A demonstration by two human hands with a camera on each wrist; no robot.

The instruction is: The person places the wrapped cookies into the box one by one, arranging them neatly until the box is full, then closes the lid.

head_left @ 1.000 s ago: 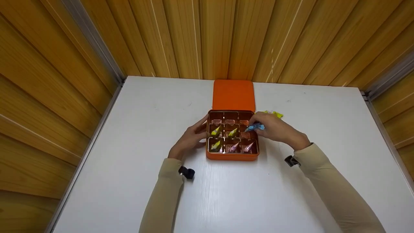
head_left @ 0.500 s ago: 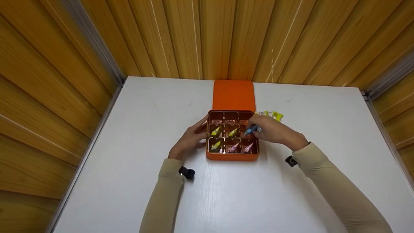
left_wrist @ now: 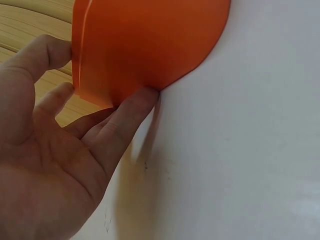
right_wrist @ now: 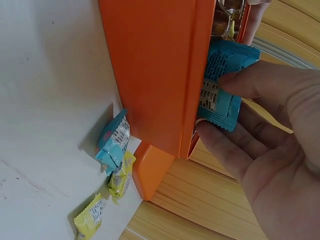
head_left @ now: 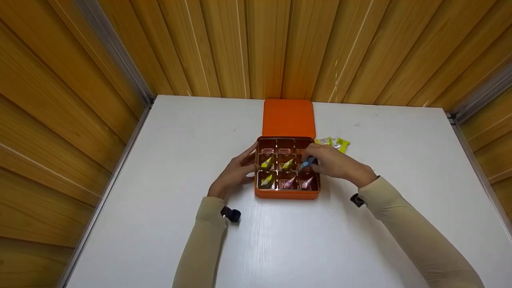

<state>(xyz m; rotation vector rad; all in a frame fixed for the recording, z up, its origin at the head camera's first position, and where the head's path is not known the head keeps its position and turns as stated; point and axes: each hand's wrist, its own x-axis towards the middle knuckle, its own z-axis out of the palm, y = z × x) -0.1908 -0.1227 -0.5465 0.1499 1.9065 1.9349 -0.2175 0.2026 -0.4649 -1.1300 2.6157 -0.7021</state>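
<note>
An orange tin (head_left: 287, 194) with a divided tray stands on the table. Yellow-wrapped candies (head_left: 267, 163) sit in the front-left, middle-left and centre compartments; two pink-wrapped candies (head_left: 307, 183) fill the rest of the front row. The back row shows bare tray. My right hand (head_left: 338, 162) pinches a blue candy packet (right_wrist: 225, 82) between thumb and fingers, low over the middle-right compartment. At the tin's left side, my left hand (head_left: 236, 172) rests its extended fingers against the wall; the left wrist view shows the fingertips (left_wrist: 145, 97) touching the orange metal.
Behind the tin lies its orange lid (head_left: 289, 118), near the wooden wall (head_left: 268, 48). Right of the tin, loose yellow packets (right_wrist: 90, 217) and another blue packet (right_wrist: 114, 140) lie on the white table (head_left: 280, 248).
My right hand has shifted slightly left and lower with the blue candy packet, bringing it into the middle-right compartment's opening. More of the loose yellow packets now shows. My left hand has stayed still.
</note>
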